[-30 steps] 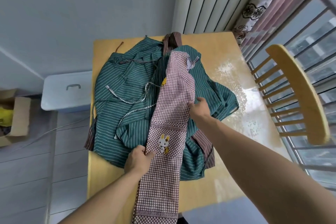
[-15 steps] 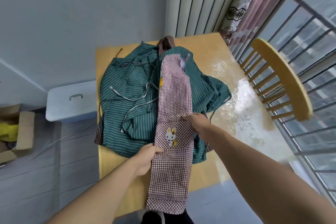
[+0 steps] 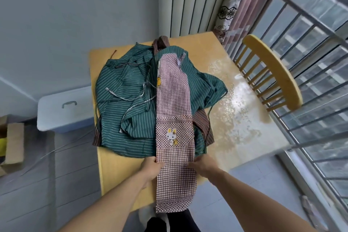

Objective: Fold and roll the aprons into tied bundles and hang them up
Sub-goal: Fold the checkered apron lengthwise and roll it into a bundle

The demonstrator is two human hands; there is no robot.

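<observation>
On the yellow wooden table [image 3: 116, 171] lies one maroon-checked apron with a rabbit patch [image 3: 174, 118], folded into a long strip across one heap of green striped aprons [image 3: 124, 88], its near end hanging over the edge. Left hand [image 3: 150, 166] and right hand [image 3: 202, 164] each pinch one side of it. One wooden chair [image 3: 273, 73] stands beside the table.

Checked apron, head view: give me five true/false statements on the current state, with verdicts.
1. The checked apron is folded into a long narrow strip. True.
2. It lies directly on bare table along its whole length. False: most of it rests on the green striped apron, and its near end hangs over the table edge.
3. The left hand and right hand hold opposite edges of the strip. True.
4. The rabbit patch is hidden. False: it faces up.
5. The chair stands left of the table. False: right, by the window.
</observation>
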